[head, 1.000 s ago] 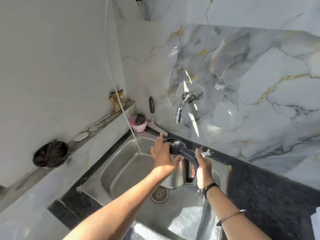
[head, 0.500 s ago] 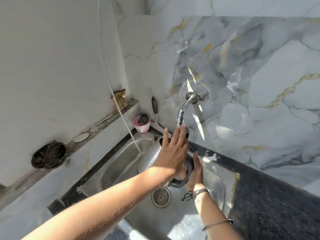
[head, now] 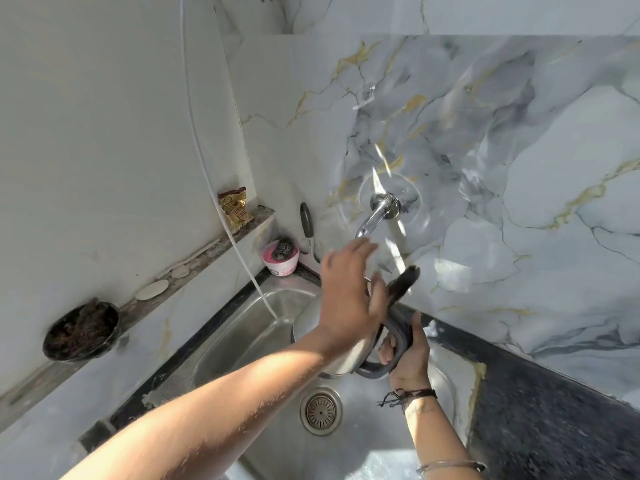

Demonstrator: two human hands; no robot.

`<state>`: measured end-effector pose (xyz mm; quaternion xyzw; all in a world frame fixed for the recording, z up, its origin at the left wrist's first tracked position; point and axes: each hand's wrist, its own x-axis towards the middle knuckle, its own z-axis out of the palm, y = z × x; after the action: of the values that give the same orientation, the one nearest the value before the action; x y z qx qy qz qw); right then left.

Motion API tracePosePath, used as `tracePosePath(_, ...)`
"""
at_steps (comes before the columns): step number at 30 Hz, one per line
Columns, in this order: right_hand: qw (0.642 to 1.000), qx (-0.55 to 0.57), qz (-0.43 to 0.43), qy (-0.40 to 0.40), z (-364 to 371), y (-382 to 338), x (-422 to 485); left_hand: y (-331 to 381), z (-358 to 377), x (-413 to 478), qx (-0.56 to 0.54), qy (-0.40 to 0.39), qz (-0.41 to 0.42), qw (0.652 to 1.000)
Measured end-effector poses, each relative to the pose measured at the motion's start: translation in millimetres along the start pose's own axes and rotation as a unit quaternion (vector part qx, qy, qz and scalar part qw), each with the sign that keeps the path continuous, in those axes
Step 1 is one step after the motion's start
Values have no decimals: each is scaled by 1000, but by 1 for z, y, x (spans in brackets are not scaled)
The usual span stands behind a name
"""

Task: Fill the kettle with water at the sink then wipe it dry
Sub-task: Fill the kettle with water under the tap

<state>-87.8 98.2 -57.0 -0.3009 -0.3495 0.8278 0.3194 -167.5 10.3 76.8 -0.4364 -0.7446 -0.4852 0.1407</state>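
On the left, a dark round bowl (head: 81, 330) sits on the narrow grey stone ledge (head: 194, 271), holding a dark brownish mass too unclear to name. Farther along the ledge a brown and gold foil packet (head: 234, 210) leans on the wall, and a thin white cord (head: 221, 209) hangs down past it into the stainless steel sink (head: 242, 334). In the corner a small pink and white tub (head: 281, 259) holds a dark scouring pad (head: 284, 250). The shiny steel kettle with a black handle (head: 313, 318) is held over the sink basin, below the chrome wall tap (head: 374, 216); its body tilts, the top toward the tap and the base toward the round drain strainer (head: 321, 412), with its black hinged lid (head: 401, 284) flipped up to the right. The left hand (head: 349, 299) hovers open over the kettle's mouth, fingers spread and blurred, just under the spout. The right hand (head: 408, 355) is wrapped tightly around the handle. The dark speckled desk (head: 554, 410) lies to the right.
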Motion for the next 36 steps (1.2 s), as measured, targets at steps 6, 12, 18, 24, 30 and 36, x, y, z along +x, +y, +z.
tracePosePath(6,998,-53,-14,21,-3,5,7,-62,-7,63,290,-147,-211,922)
tracePosePath(12,997,-71,-8,-3,-7,11,27,-54,33,87,266,-211,-183,923)
tracePosePath(18,998,-53,1,-14,-2,8,41,-56,50,88,201,-200,-229,931)
tracePosePath(24,998,-61,-9,-10,2,8,48,-76,14,110,77,-382,-286,875)
tracePosePath(30,997,-78,-17,-5,3,3,47,-83,8,119,100,-434,-273,853)
tracePosePath(36,997,-76,-11,10,-1,1,48,-87,-9,112,0,-335,-278,900)
